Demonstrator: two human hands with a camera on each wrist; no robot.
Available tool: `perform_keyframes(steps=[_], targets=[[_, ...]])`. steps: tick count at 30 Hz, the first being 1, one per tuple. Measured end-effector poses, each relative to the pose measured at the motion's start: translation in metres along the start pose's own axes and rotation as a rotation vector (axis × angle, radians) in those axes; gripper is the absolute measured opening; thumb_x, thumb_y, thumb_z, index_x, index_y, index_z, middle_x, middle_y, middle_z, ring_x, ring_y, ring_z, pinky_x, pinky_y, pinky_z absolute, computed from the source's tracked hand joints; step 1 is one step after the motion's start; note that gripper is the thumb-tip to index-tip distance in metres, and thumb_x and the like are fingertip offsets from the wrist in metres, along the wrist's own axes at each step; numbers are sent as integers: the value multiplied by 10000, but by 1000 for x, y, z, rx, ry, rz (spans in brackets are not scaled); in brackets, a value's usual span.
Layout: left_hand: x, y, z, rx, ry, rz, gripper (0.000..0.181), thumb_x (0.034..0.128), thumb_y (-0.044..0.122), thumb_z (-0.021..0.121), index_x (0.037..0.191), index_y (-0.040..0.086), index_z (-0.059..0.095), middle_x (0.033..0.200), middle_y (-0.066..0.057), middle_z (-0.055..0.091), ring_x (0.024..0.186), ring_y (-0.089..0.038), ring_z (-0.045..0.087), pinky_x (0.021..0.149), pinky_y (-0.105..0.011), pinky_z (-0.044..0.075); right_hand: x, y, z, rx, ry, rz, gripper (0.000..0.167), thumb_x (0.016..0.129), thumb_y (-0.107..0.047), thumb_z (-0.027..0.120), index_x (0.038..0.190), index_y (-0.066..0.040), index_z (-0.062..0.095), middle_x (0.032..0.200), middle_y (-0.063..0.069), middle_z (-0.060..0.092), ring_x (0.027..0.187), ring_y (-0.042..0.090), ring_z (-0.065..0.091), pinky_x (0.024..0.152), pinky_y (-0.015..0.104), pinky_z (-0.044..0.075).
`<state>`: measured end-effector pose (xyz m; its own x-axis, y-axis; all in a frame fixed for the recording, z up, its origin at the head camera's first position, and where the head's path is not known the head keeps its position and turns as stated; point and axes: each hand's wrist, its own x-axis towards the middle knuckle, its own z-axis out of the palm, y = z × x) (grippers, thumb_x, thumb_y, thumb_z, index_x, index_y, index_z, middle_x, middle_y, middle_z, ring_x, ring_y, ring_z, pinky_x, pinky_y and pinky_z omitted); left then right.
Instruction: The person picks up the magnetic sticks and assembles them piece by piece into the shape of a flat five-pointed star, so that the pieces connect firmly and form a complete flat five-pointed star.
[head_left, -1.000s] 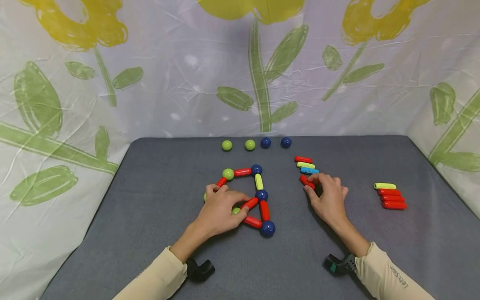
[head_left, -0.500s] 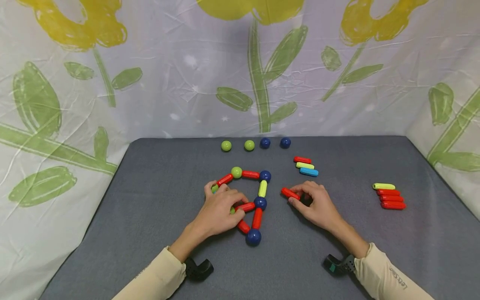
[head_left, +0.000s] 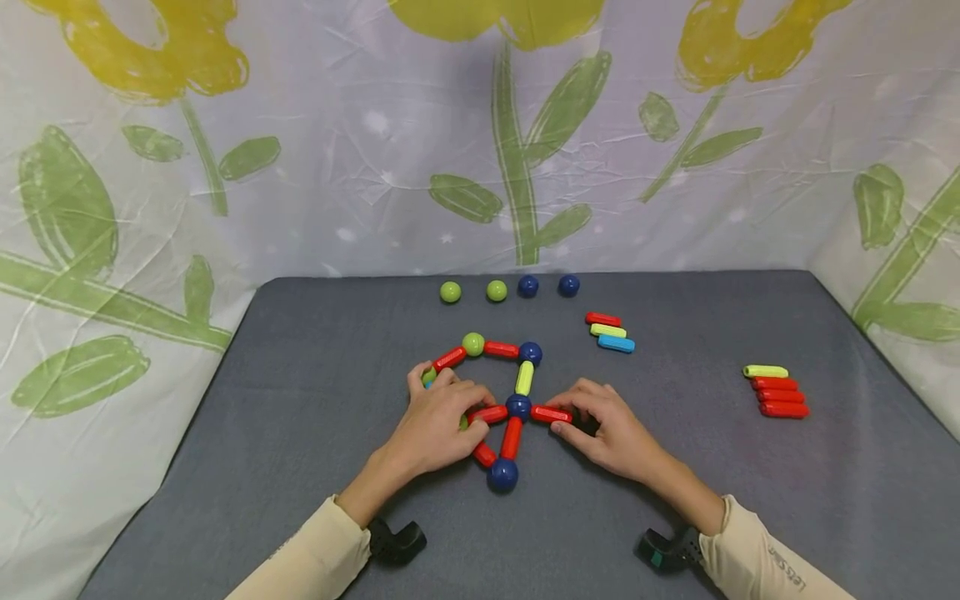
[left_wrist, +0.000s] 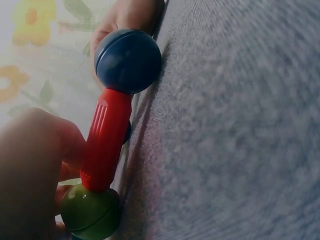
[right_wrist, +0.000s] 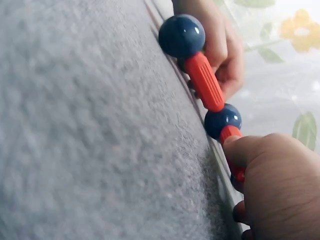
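Note:
A frame of magnetic rods and balls lies on the table. My left hand (head_left: 444, 419) covers its left part and pinches a red magnetic rod (head_left: 488, 414) between thumb and finger. That rod runs to the middle blue ball (head_left: 518, 407). Beneath this hand a green ball (left_wrist: 90, 212) is partly hidden. My right hand (head_left: 611, 433) pinches another red rod (head_left: 551, 414), whose left end meets the middle blue ball. A yellow rod (head_left: 524, 377) leads up from that ball, and a red rod (right_wrist: 205, 82) leads down to a front blue ball (head_left: 502, 475).
Two green balls (head_left: 497, 291) and two blue balls (head_left: 568, 286) line the back edge. Red, yellow and blue rods (head_left: 617, 343) lie at centre right. Farther right, a yellow rod (head_left: 765, 372) lies beside several red rods (head_left: 783, 410). A patterned cloth (head_left: 337, 167) hangs behind the table.
My right hand has taken a red rod from the centre-right group and brought it left to the middle blue ball. The front of the frame has swung left, its front ball nearer me.

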<state>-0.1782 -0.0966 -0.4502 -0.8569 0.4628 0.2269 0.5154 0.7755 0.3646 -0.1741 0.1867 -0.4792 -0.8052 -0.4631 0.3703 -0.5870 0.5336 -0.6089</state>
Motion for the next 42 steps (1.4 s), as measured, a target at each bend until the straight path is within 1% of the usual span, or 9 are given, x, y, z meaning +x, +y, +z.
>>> perform_keyframes(steps=[10, 14, 18, 22, 26, 29, 32, 37, 42], targets=[[1, -2, -1, 20, 7, 11, 251, 829, 187, 575, 980, 304, 738, 886, 172, 693, 911, -67, 480, 1125, -636, 114, 1, -3, 1, -5, 5, 2, 250, 907, -255, 783, 1148, -303, 743, 921, -158, 605, 715, 44, 444, 690, 267, 344], [0, -2, 0, 19, 8, 11, 233, 830, 189, 577, 958, 310, 730, 871, 183, 688, 915, -63, 481, 1129, -637, 108, 1, 0, 2, 116, 46, 31, 237, 905, -185, 781, 1138, -212, 746, 929, -88, 632, 766, 74, 503, 722, 262, 402], [-1, -2, 0, 6, 13, 14, 202, 815, 177, 573, 909, 298, 705, 827, 181, 663, 896, -68, 476, 1131, -637, 105, 3, 7, -1, 203, 199, 123, 158, 916, -111, 753, 1073, -101, 735, 926, -4, 652, 797, 97, 574, 718, 223, 475], [-2, -2, -1, -2, 24, 22, 193, 797, 178, 562, 878, 295, 692, 802, 170, 652, 885, -76, 471, 1129, -649, 109, 8, 18, -9, 116, 396, 259, 132, 904, -102, 761, 1026, -67, 722, 925, 54, 666, 824, 133, 569, 746, 225, 442], [-1, -2, -1, -4, 27, 30, 185, 785, 179, 550, 858, 288, 681, 799, 154, 655, 883, -86, 473, 1125, -658, 115, 11, 32, -19, 32, 510, 346, 234, 871, -70, 778, 1085, -18, 700, 1049, 165, 660, 960, 257, 514, 883, 363, 327], [-1, -3, -1, -2, 25, 35, 181, 785, 178, 549, 854, 286, 677, 802, 149, 657, 883, -90, 476, 1123, -660, 118, 9, 40, -27, -31, 509, 366, 355, 883, -77, 765, 1217, -6, 667, 1212, 229, 612, 1058, 359, 448, 891, 482, 256], [-1, -3, 0, 1, 27, 39, 179, 788, 181, 553, 858, 286, 680, 807, 149, 660, 884, -91, 479, 1122, -659, 119, 7, 45, -31, -95, 456, 352, 450, 909, -97, 740, 1337, -31, 621, 1345, 248, 559, 1140, 424, 406, 886, 557, 229], [-1, -4, 2, 5, 27, 42, 180, 792, 182, 551, 859, 286, 682, 815, 151, 661, 889, -91, 483, 1125, -654, 117, 6, 47, -32, -186, 363, 305, 497, 922, -117, 727, 1399, -61, 597, 1404, 246, 553, 1157, 453, 409, 881, 590, 218], [0, -3, 3, 10, 28, 42, 180, 791, 174, 556, 856, 283, 683, 817, 153, 657, 897, -93, 487, 1127, -652, 116, 6, 45, -31, -232, 319, 293, 521, 912, -107, 738, 1409, -58, 592, 1447, 246, 533, 1176, 454, 402, 876, 595, 208]])
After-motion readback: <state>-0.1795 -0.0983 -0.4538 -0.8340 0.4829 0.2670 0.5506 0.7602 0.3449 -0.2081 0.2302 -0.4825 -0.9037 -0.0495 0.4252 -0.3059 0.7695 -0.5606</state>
